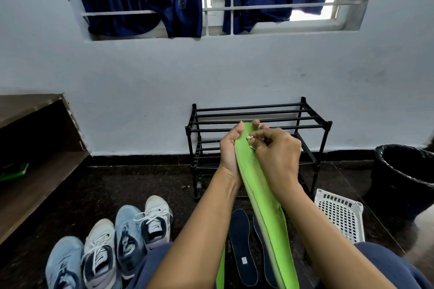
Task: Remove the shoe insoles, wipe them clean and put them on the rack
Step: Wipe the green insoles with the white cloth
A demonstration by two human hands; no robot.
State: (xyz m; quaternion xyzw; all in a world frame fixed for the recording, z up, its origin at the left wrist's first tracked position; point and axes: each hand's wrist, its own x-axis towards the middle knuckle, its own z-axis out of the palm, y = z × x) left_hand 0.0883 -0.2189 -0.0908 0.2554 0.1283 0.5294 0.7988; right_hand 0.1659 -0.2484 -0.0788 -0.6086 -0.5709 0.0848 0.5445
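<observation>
Two hands share the light, bendy-looking green insole [260, 185]: the left hand [229, 148] curls its fingers round the toe edge, a sound hold, while the right hand [277, 155] pinches a white wipe [250, 142] against it.

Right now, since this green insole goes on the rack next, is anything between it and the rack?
Nothing visible. The green insole, gripped in the left hand, is in front of the black rack, whose visible bars carry nothing.

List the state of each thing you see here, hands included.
Green insole: out of its shoe, gripped by left hand
Right hand: pinches white wipe against its upper end
Dark insoles: flat on the floor
Rack: upright, no insole visible on it
Shoes: in a row on floor
</observation>
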